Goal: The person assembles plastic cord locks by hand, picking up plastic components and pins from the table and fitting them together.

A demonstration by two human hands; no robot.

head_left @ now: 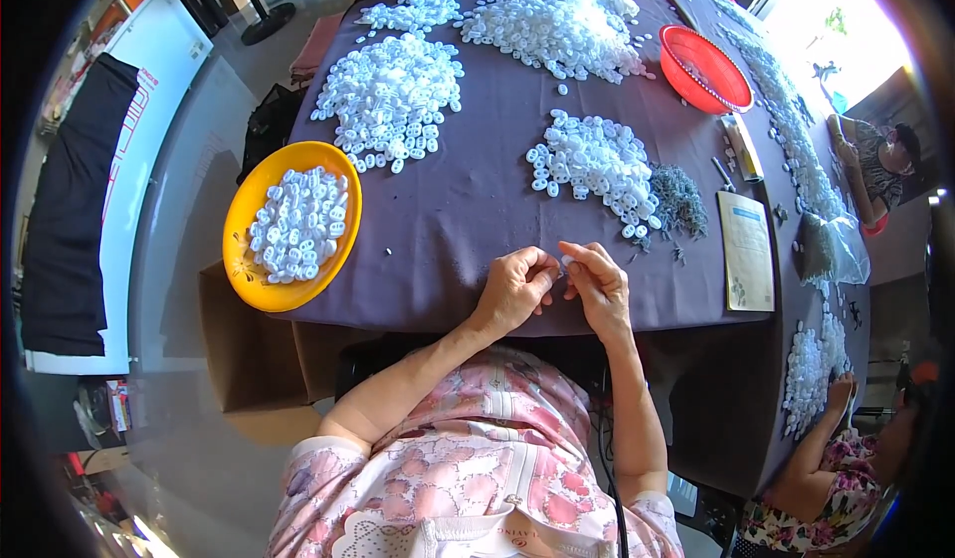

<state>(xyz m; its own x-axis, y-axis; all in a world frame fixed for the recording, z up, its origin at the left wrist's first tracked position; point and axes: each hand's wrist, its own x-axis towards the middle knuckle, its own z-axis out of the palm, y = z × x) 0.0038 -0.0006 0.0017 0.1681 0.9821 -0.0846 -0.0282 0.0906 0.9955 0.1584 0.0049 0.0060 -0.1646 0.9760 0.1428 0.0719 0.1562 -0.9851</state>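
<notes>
Near the table's front edge my two hands meet, fingertips almost touching. My right hand [601,287] pinches a small white plastic piece [567,261] between thumb and fingers. My left hand [515,287] is closed in a pinch beside it; whatever its fingertips hold is too small to make out. Just beyond lies a heap of white oval plastic pieces [595,160], many showing two holes. Against its right side sits a pile of tiny grey parts [678,203], their shape too fine to tell. At the left corner, a yellow bowl [244,270] contains more white pieces.
Larger white heaps [398,95] spread farther back on the dark tablecloth [468,190]. A red basket [731,86] stands at the back right, a tan booklet [748,260] nearer. Two people [826,478] sit along the right side. An open cardboard box [249,349] is below left.
</notes>
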